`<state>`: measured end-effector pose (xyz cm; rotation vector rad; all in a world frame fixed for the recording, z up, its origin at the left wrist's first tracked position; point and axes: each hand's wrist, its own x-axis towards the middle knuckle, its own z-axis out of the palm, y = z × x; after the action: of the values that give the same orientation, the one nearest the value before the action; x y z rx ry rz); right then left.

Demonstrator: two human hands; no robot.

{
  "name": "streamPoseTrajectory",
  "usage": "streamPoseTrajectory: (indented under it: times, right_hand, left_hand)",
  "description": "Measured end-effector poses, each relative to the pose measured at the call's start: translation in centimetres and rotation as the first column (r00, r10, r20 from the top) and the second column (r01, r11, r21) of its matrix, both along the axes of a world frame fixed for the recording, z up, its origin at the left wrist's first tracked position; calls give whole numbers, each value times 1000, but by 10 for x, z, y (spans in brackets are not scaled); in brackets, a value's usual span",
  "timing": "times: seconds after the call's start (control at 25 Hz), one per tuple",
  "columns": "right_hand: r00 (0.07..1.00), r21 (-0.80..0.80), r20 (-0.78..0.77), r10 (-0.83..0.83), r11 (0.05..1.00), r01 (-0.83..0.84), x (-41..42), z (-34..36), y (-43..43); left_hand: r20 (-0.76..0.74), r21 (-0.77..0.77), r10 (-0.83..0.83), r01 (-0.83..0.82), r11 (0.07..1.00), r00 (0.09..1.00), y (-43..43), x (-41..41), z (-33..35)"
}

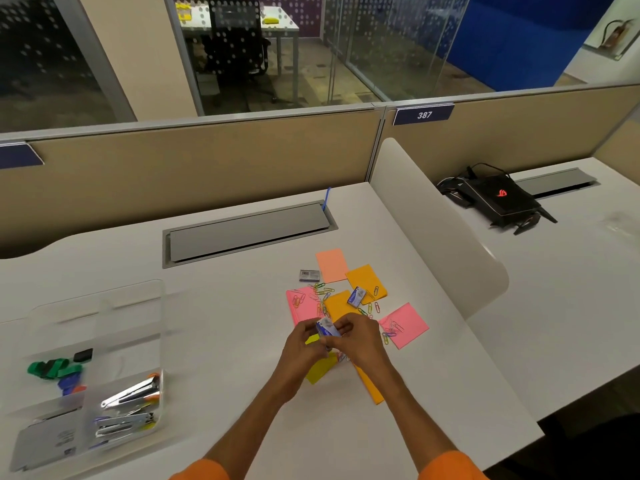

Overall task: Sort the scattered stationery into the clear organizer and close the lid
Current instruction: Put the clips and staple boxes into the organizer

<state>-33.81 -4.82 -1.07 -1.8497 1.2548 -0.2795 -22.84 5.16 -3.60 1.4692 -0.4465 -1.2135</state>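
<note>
- we hold both hands together above the desk (pixel 225 306); left hand (pixel 303 342) and right hand (pixel 362 337) each pinch the same small blue staple box (pixel 328 329) between fingertips.
- just beyond the hands: second staple box (pixel 356 296) lying on an orange note (pixel 365 278), third staple box (pixel 309 275) farther off, paper clips (pixel 322 292) strewn over a pink note (pixel 301 308) and around it.
- beneath the hands: yellow note (pixel 320 371), partly covered.
- well to the left of the hands: clear organizer (pixel 138 327) on the desk, staplers (pixel 133 394) and binder clips (pixel 52 368) in separate compartments.
</note>
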Motion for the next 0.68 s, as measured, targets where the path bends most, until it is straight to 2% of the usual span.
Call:
streamPoseTrajectory:
  times: [0.08, 0.12, 0.24, 0.4, 0.52, 0.68]
  right_hand:
    - [999, 35, 3, 45, 998, -45, 2, 1, 0]
    - [996, 52, 6, 84, 995, -84, 4, 2, -2]
    - [992, 39, -6, 123, 992, -122, 3, 4, -23]
    - [996, -125, -58, -74, 990, 67, -5, -15, -76]
    - [979, -135, -205, -4, 991, -24, -2, -35, -103]
    - [952, -126, -292, 93, 983, -135, 5, -53, -116]
  left_hand:
    - [-208, 0, 90, -92, 996, 974, -2, 4, -1]
    - [-235, 4, 115, -118, 993, 965, -3, 6, -2]
    - [-181, 0, 114, -116, 993, 977, -6, 10, -4]
    - [-208, 16, 165, -165, 986, 964, -9, 17, -10]
    - [-219, 35, 191, -188, 982, 957, -9, 25, -16]
    - [-216, 57, 218, -211, 976, 952, -10, 37, -20]
